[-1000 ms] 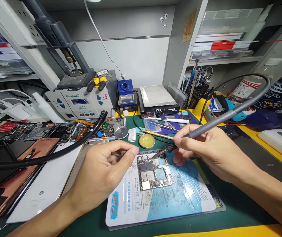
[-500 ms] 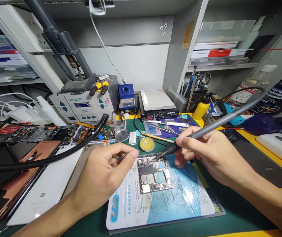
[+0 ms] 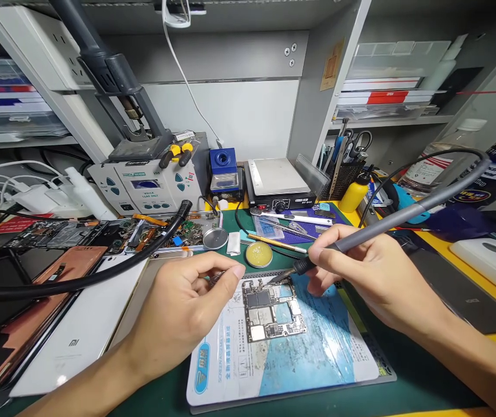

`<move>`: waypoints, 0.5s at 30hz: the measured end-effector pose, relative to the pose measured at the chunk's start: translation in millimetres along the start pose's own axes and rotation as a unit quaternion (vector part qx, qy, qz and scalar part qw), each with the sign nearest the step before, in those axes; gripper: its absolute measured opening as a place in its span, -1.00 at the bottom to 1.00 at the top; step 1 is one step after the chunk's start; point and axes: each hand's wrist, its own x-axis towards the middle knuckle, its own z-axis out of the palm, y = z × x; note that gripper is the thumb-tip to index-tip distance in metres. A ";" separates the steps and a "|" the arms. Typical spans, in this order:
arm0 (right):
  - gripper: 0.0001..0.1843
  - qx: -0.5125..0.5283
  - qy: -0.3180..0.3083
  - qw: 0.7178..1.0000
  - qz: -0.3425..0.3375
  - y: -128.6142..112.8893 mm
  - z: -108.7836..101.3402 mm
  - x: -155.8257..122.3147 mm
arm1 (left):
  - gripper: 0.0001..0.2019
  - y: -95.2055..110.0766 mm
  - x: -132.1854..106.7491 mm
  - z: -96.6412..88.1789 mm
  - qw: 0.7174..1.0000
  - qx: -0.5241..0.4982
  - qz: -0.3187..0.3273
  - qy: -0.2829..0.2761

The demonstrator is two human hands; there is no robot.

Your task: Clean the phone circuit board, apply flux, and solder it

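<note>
My right hand (image 3: pixel 356 266) grips a soldering iron (image 3: pixel 369 223) by its dark front grip. The iron's tip points down and left at the upper part of a phone circuit board (image 3: pixel 269 315); whether it touches I cannot tell. That board lies flat on a white and blue printed pad (image 3: pixel 317 353). My left hand (image 3: pixel 196 307) is closed in a pinch just left of the board. A bit of something dark shows between its fingers, too hidden to name. Behind the board stands a small round tin of yellowish paste (image 3: pixel 259 255).
A black hose (image 3: pixel 113 281) arches over phone panels (image 3: pixel 69 324) on the left. Hot air station (image 3: pixel 148 185), blue soldering stand (image 3: pixel 222 168) and hot plate (image 3: pixel 278 176) line the back. A yellow bottle (image 3: pixel 354 192) stands right; a dark phone back (image 3: pixel 465 284) lies near my right forearm.
The iron's rear end and cord have shifted slightly. Its tip stays over the upper part of the board, and my left hand holds almost the same pose.
</note>
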 end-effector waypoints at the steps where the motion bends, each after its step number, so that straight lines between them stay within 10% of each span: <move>1: -0.86 -0.008 -0.002 1.000 -0.003 0.0 -0.1 -0.4 | -0.71 0.1 0.1 0.1 1.000 -0.001 -0.001 0.001; 15: -0.91 -0.053 0.004 0.998 -0.031 -1.5 3.0 -2.6 | -0.69 -3.4 -0.1 1.2 1.000 0.013 -0.004 -0.002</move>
